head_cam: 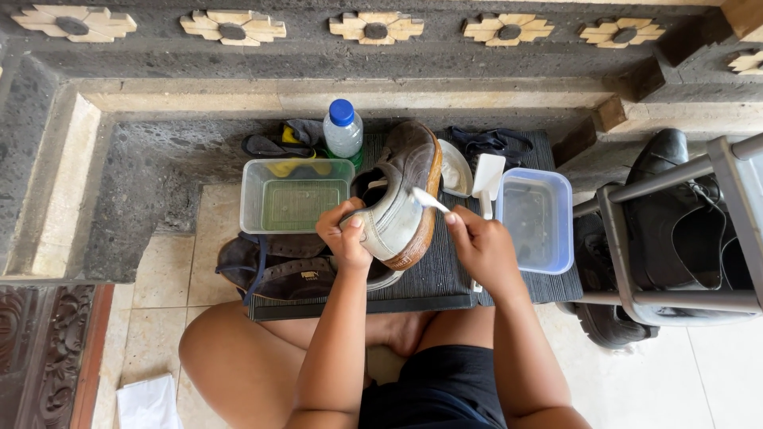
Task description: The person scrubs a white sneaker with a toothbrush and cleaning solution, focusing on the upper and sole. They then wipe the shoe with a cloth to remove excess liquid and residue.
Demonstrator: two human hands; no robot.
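The work in hand is the cleaning of a shoe (404, 199), and I judge it to be somewhere in the middle: the upper is grey and looks dirty at the toe, near 12 o'clock, while the side near the heel looks paler, though I cannot tell if this part is already clean or only lighter in colour. The second shoe (282, 268) lies flat on the dark mat (445, 278) at about 9 o'clock from the hands and seems untouched, so I think much is left. The left hand (346, 234) is clamped on the heel end of the shoe, thumb on top and fingers under it, and holds it lifted over the mat with the toe pointing away from the person. The right hand (481, 246) is closed around the handle of a white brush (429, 200), and the head of the brush touches the side of the shoe. Both forearms come up from 6 o'clock, bent at the elbows, with the hands near each other but apart. At 10 o'clock stands a clear tub (296, 196) with greenish water, at 3 o'clock a blue-rimmed tub (540, 220), and at 12 o'clock a bottle (343, 129) with a blue cap.
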